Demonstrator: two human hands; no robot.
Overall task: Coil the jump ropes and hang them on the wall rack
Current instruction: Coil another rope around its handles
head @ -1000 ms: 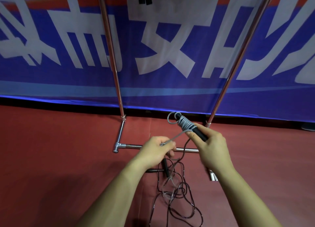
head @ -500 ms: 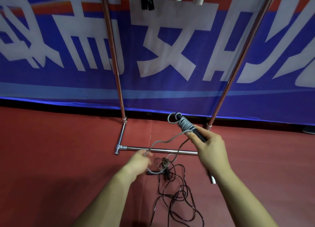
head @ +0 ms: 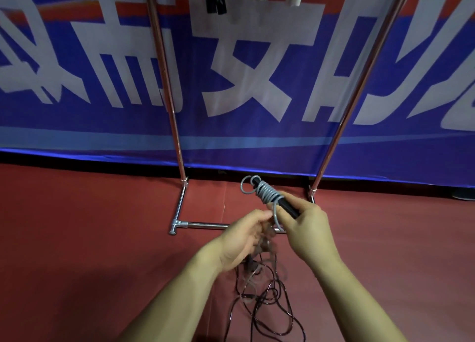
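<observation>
Behind rack (head: 177,136), banner (head: 77,125) w/ 女, hands wrapping grey rope (head: 267,193)

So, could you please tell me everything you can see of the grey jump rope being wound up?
The grey jump rope is a thin, smooth cord, plastic-looking, wound in tight turns around the upper end of a black handle, with one loose loop sticking out at the top. The handle tilts up and to the left, gripped by the right hand. From the coil a strand curves down to the left hand, which pinches it. Below the hands the slack blurs into a tangle of cords on the red floor.
</observation>
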